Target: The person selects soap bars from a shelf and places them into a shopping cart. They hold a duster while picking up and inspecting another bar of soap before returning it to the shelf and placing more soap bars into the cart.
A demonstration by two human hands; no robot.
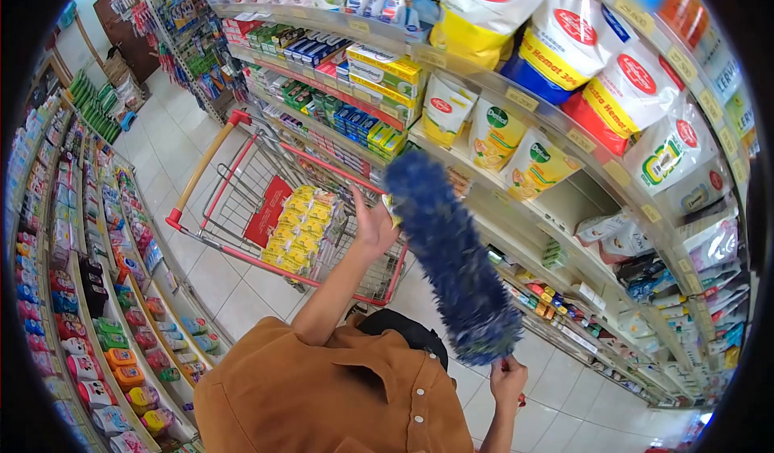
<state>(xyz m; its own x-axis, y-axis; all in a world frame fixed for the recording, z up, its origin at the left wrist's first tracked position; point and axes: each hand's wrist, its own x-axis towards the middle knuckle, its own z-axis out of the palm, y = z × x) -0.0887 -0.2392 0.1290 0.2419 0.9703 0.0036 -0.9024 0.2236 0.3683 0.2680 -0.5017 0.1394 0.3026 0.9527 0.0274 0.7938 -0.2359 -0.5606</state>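
My right hand is closed round the handle end of a fluffy dark blue duster. The duster slants up and left in front of the shelves, its fibres slightly blurred. My left hand is raised beside the duster's upper part, thumb up. At its fingers is a small yellow-and-white pack, mostly hidden behind the duster. Below and left of that hand stands a wire shopping cart with red trim, with several bundled yellow packs inside.
Tall shelves on the right hold soap refill pouches and toothpaste boxes. Another shelf unit with bottles and pouches runs along the left. A tiled aisle floor lies between them. A brown door is at the back.
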